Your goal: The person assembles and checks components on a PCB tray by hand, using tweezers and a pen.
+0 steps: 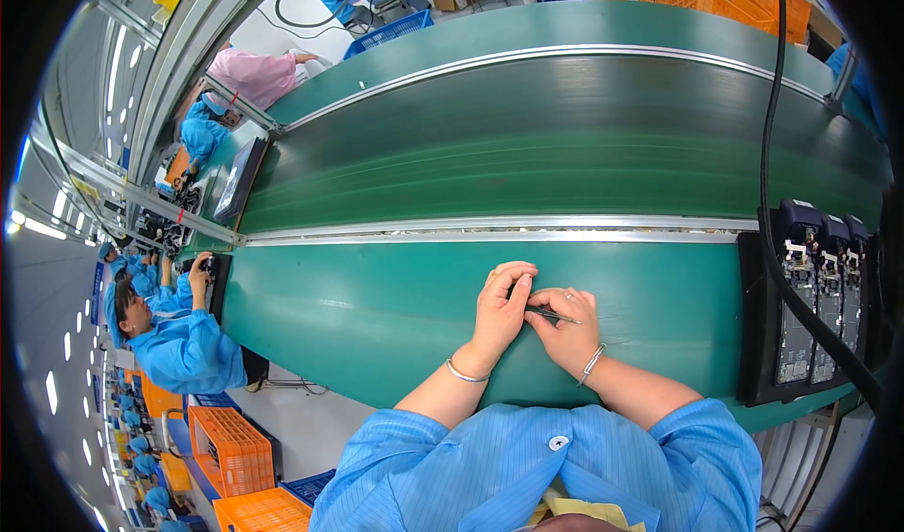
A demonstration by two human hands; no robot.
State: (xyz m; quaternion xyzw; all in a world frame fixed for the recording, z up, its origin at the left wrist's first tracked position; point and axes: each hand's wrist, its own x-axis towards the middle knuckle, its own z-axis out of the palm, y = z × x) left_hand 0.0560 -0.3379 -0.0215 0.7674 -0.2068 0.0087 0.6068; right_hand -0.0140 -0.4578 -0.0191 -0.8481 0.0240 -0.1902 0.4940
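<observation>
My left hand (501, 308) is over the green tabletop (395, 315), fingers curled together and touching my right hand. What it may hold, if anything, is hidden. In my right hand (569, 332) lies a slim dark pair of tweezers (556, 314), gripped between thumb and fingers, its thin end pointing right. Both wrists rest close to the table's near edge, each with a silver bangle.
At the right, a black tray (750, 344) holds several circuit-board assemblies (798, 320). A black cable (770, 146) hangs in front of it. Beyond a metal rail (490, 231) runs a green conveyor belt (527, 146). A co-worker (184, 344) sits at the left, near orange crates (231, 449).
</observation>
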